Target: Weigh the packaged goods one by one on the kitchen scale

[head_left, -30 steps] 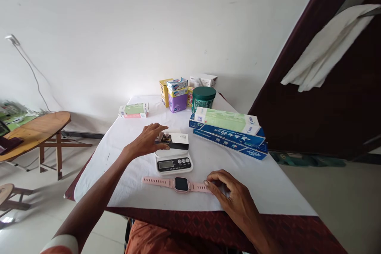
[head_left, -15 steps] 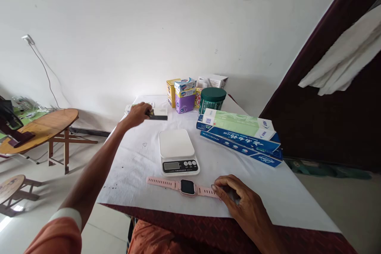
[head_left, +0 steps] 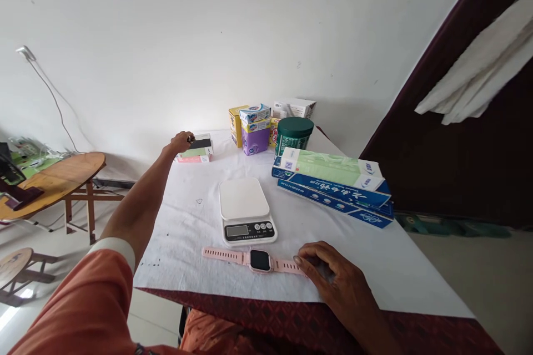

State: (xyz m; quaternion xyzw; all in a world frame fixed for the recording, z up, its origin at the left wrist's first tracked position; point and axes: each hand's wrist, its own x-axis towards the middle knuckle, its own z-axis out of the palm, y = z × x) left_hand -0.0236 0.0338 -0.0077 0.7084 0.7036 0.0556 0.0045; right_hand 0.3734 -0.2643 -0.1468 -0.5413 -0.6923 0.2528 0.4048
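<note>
the left hand (head_left: 182,142) grips a black-and-white cardboard box (head_left: 201,144) endwise, likely freeing its base, above green-and-pink cartons (head_left: 203,152), while the right hand (head_left: 306,263), grip unclear, touches a pink-strapped square watch (head_left: 260,260).

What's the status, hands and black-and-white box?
Left hand at black-and-white box, grip unclear. Box atop or just above green box. Right hand at watch strap. Scale beyond watch, between hands.

Watch strap (head_left: 283,265) end hidden by right hand (head_left: 346,282); towel (head_left: 478,66) cropped at right edge.
</note>
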